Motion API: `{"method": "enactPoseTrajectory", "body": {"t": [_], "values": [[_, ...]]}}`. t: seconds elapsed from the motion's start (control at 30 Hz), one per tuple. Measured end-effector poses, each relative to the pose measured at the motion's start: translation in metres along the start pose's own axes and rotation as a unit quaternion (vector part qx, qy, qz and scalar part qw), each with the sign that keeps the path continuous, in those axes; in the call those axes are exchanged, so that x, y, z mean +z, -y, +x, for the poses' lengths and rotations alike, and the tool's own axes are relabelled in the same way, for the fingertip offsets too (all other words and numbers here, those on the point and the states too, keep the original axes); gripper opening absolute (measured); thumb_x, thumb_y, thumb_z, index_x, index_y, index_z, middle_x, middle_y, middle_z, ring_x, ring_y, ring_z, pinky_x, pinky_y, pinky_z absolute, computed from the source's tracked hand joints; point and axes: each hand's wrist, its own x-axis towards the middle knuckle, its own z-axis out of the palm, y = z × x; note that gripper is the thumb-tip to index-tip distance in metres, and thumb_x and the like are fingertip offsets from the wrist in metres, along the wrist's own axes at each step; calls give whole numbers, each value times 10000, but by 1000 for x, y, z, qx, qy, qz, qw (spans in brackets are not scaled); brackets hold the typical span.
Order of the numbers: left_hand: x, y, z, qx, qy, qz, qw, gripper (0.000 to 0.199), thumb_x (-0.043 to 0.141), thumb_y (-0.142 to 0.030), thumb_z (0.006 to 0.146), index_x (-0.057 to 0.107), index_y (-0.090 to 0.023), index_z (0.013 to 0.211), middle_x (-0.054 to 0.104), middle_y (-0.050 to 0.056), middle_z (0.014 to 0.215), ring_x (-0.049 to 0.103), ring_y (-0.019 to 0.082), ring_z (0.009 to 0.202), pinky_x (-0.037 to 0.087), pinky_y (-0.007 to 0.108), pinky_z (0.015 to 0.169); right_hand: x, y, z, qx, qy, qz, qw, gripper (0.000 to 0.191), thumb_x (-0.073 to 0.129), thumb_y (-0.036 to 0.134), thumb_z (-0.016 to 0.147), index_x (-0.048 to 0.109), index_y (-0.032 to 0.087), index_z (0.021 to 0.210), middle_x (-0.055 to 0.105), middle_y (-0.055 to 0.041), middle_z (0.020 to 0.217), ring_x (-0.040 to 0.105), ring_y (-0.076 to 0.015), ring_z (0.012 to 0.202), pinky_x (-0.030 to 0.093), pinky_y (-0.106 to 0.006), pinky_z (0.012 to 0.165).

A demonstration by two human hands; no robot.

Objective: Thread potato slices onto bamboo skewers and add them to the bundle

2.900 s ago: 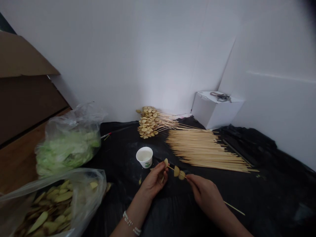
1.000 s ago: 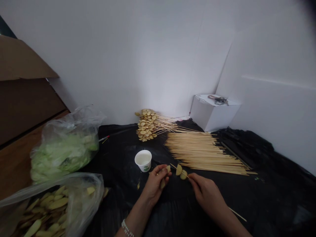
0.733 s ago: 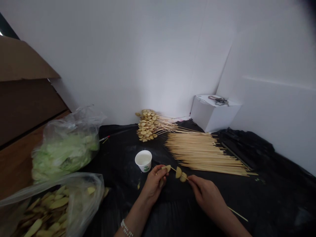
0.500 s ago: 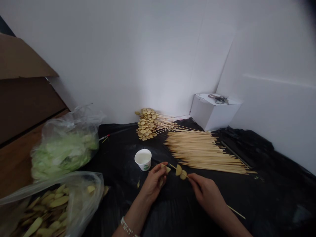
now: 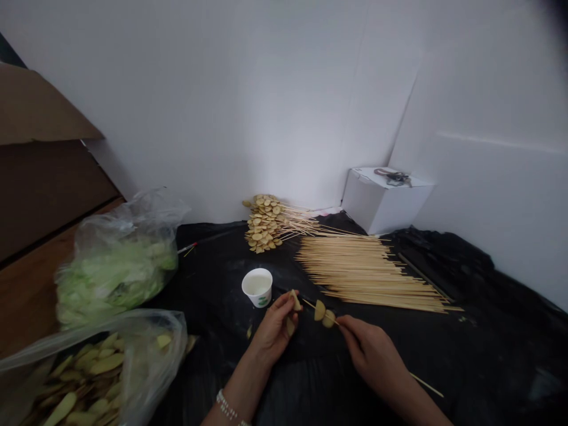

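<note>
Between the fingers of my left hand (image 5: pixel 276 325) is a pale potato slice (image 5: pixel 295 300), with more slice showing below it against the palm. My right hand (image 5: pixel 370 352) pinches a thin wooden skewer (image 5: pixel 309 303) whose tip points left at the slice. Two potato pieces (image 5: pixel 323 314) are threaded on the skewer just left of my right fingers. The skewer's other end comes out behind my right wrist. A white paper cup (image 5: pixel 257 287) with a green mark stands beyond my left hand.
Many bare skewers (image 5: pixel 355 269) lie side by side behind my hands. Filled potato skewers (image 5: pixel 265 223) are piled against the wall. On the left are a bag of potato slices (image 5: pixel 100 373), a bag of pale green leaves (image 5: pixel 119 278) and a cardboard box (image 5: pixel 44 177). A white box (image 5: pixel 386 204) stands back right.
The slice in my left hand has turned more upright and moved slightly left. The skewer with its two pieces has shifted a little left and down.
</note>
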Motion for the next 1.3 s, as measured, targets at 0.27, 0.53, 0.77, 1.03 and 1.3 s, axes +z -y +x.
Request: {"method": "enactPoseTrajectory", "body": {"t": [0.27,0.53,0.77,1.03,1.3], "values": [[-1,1,1,6,11,-11,1000,193,629,-51,775,644,-94,963,608,0,702,590,50,542,461,106,436,5,2,-1,7,3,-5,1000,323,309,278,929,627,230,945,687,-39,845,651,-170,827,433,-243,759],[3,1,0,2,-31,-19,999,130,660,-33,741,643,-110,843,639,12,729,602,56,542,461,108,437,4,2,0,0,1,-18,1000,328,319,267,920,644,230,940,697,-42,866,655,-168,832,445,-241,775],[0,1,2,5,-25,0,1000,137,656,-47,750,654,-102,875,660,26,748,611,60,543,466,106,433,5,2,-1,-1,-8,-42,999,331,331,262,911,661,237,921,703,-42,838,660,-174,843,452,-243,786],[-2,3,4,27,-18,46,998,179,752,-102,667,699,-103,838,684,36,726,597,54,540,454,110,460,2,3,-1,4,6,-68,998,329,341,224,908,667,244,941,700,-45,840,655,-183,879,456,-264,822],[-3,4,2,96,-12,145,985,356,845,-272,533,741,-107,831,676,50,677,559,69,542,434,174,542,1,8,0,6,10,-81,997,328,382,178,879,680,265,985,716,-42,862,662,-175,857,456,-246,793]]}}
